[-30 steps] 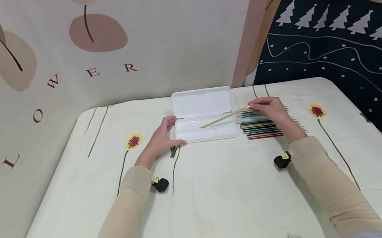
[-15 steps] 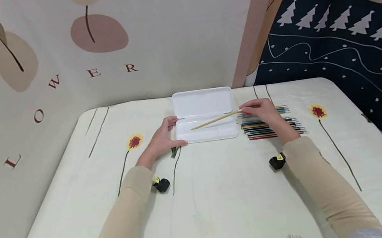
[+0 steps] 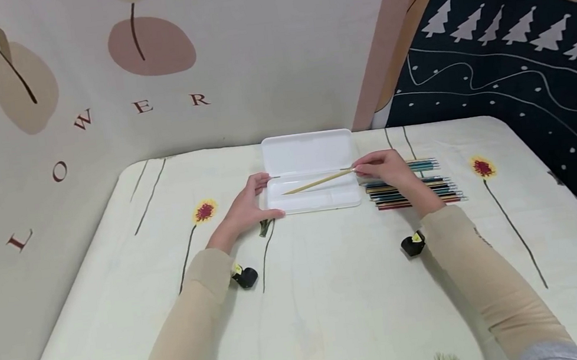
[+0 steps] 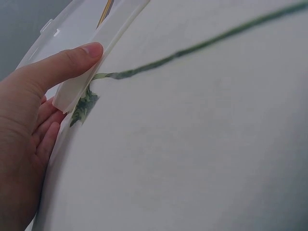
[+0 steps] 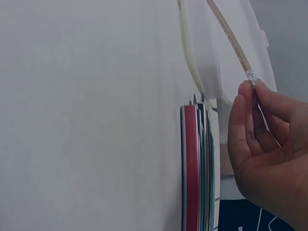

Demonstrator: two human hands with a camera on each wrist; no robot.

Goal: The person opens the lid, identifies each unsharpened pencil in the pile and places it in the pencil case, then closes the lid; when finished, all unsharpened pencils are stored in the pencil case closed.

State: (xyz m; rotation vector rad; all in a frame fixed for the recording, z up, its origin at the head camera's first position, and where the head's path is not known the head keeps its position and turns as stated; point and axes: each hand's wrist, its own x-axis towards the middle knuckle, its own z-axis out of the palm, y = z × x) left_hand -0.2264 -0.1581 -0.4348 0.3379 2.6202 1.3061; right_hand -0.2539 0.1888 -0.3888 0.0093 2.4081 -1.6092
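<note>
A white plastic pencil case lies with its lid raised at the back of the table. My left hand holds the case's left end, thumb on the front edge and fingers round the side. Above the tray, my right hand pinches a yellow pencil by its silver-banded end. The pencil slants over the tray, its sharpened tip pointing left. In the right wrist view the fingertips and thumb meet at that band; whether the tip touches the tray floor, I cannot tell.
Right of the case lies a row of several pencils, points towards the case, partly under my right hand. A patterned cloth covers the table. A wall hanging rises behind. Small black devices show by both wrists.
My right hand has moved left with the yellow pencil, bringing it further over the tray and uncovering more of the pencil row. My left hand has stayed on the case.
</note>
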